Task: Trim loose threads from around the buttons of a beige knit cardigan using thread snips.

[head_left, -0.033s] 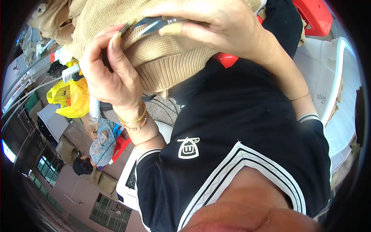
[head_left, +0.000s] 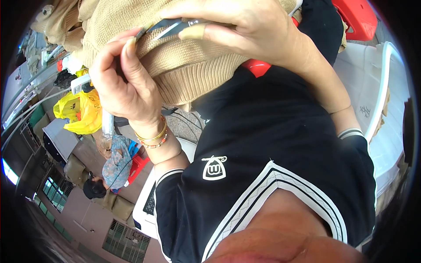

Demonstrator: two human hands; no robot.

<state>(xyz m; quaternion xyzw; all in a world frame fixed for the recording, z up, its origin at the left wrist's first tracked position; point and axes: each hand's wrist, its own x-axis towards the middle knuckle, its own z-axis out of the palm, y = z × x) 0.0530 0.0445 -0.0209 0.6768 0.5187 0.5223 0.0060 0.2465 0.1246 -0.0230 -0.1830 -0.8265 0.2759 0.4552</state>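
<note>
A tan knitted sweater (head_left: 193, 72) with a ribbed band lies bunched across my lap, beneath both hands. My right hand (head_left: 258, 28) is closed round small thread snips (head_left: 172, 28), whose two blades stand apart and point left toward the other hand. A pale yellowish cover wraps the tip of my right thumb. My left hand (head_left: 127, 81) pinches something small and dark at the sweater's surface, right by the blade tips; its kind cannot be made out. Bracelets circle my left wrist.
More tan knitwear (head_left: 66, 26) is heaped at the far left. Yellow plastic bags (head_left: 85, 115) hang on the left. Another person (head_left: 116, 168) in a patterned top sits farther off. A whitish plastic bin (head_left: 372, 101) stands on the right, near a red stool (head_left: 357, 19).
</note>
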